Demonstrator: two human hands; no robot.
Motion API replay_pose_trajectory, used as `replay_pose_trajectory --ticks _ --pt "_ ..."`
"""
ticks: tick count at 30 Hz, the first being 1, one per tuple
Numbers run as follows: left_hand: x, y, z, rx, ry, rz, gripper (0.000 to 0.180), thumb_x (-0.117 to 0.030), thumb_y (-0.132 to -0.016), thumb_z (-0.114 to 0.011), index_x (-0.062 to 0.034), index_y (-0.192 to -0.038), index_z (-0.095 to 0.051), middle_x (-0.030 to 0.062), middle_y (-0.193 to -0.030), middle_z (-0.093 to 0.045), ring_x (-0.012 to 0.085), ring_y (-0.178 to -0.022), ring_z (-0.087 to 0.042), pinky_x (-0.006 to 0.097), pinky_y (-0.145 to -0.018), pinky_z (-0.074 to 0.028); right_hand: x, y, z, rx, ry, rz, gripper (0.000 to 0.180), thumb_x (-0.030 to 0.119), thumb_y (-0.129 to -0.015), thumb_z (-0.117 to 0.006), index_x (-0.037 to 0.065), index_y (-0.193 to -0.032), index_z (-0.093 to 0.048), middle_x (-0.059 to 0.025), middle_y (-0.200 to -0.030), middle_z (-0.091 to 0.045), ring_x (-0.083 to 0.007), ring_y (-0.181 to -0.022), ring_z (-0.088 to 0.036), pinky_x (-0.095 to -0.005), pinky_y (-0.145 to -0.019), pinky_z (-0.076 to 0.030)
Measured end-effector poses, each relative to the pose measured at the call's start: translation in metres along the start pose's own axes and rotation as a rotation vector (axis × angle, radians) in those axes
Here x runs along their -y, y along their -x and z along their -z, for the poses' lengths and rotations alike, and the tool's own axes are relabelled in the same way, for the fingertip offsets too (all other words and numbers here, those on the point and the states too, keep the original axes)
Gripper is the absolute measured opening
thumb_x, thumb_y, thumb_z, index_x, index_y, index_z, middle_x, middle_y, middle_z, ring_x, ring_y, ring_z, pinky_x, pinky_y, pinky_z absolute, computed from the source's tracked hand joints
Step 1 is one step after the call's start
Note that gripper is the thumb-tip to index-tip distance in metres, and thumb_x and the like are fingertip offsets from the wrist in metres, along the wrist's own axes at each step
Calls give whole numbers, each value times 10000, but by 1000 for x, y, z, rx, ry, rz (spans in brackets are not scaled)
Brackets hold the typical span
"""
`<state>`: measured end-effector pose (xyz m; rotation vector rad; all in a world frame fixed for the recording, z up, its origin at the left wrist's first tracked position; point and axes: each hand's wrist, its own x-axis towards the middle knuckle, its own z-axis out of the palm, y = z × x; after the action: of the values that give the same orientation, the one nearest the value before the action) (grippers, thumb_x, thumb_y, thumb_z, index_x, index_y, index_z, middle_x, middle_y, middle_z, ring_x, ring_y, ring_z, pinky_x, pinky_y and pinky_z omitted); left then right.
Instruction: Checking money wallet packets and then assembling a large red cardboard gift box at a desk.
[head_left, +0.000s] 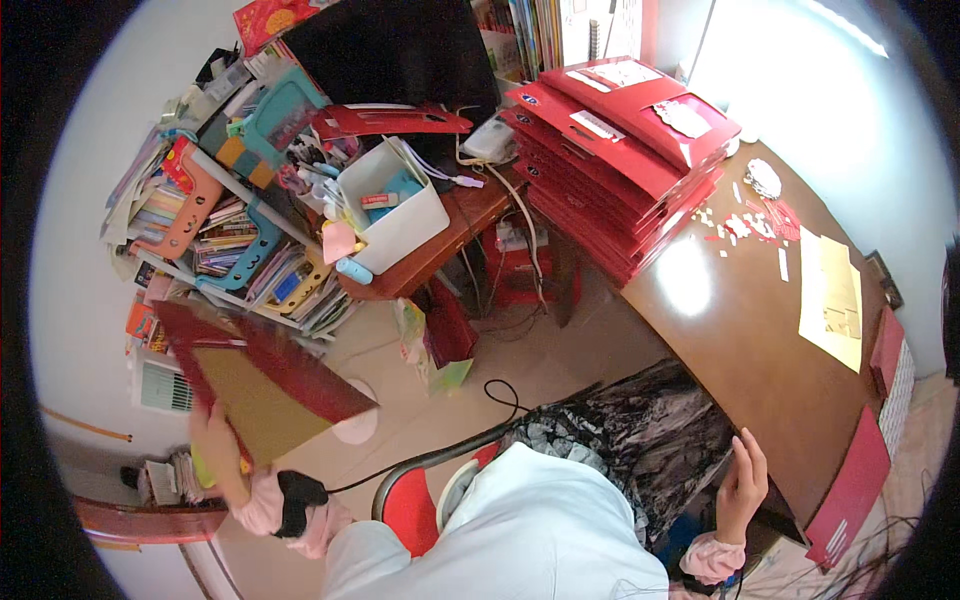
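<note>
left hand (215,445) gripped a flattened red-and-tan cardboard piece (262,385) by its lower edge, fingers closed round it, held out to the person's left above the floor. right hand (742,485) rested at the near edge of the brown table (740,330), fingers loosely spread, holding nothing.

containers: white open box (395,205) on a small wooden desk (470,215) held a teal item and a red-and-white one; contents otherwise too jumbled to tell. coloured file racks (240,225) at left were packed with books and papers. stack of red flat folders (625,140) sat on the far end of the table, with red and white paper scraps (745,225) and a yellow sheet (832,295) just beyond.

hidden: the cardboard piece covered most of the left fingers. left wrist wrapped in a pink cuff (265,505) with a black band. red chair (415,505) mostly under the person's lap.
</note>
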<state>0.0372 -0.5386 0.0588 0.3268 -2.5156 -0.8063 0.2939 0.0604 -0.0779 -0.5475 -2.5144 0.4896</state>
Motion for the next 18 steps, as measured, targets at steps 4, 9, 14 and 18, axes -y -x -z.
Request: replay_pose_trajectory --ticks 4,9,14,18 --pt "-78 66 38 -363 -271 -87 570 -387 -924 -489 83 -1247 -504 303 -1181 -558 438 -1052 -539 447 -914 -421 3 0 4 -30 0 36 378 -148 -774 -526 -1 -1108 -625 -164 -1188 -617 -319 -1076 -607 -362 -914 -473" --pt "-97 75 0 -467 -221 -262 606 -418 -940 -475 95 -1262 -491 322 -1195 -543 460 -1078 -527 461 -931 -415 -3 6 3 -37 38 58 374 -104 -749 -561 18 -1094 -636 -146 -1177 -623 -318 -1048 -614 -382 -892 -488" --pt "-137 66 -30 -472 9 -529 548 -352 -927 -494 76 -1268 -496 286 -1192 -554 407 -1069 -533 431 -926 -418 7 9 6 -101 3 83 408 -101 -709 -569 36 -1086 -643 -132 -1167 -626 -313 -1041 -617 -379 -885 -498" --pt "-170 66 -59 -469 206 -718 507 -299 -916 -509 61 -1274 -501 257 -1189 -563 364 -1063 -537 408 -921 -420 9 15 15 -189 -9 63 414 -109 -707 -585 34 -1091 -642 -136 -1159 -630 -317 -1024 -623 -370 -868 -506"
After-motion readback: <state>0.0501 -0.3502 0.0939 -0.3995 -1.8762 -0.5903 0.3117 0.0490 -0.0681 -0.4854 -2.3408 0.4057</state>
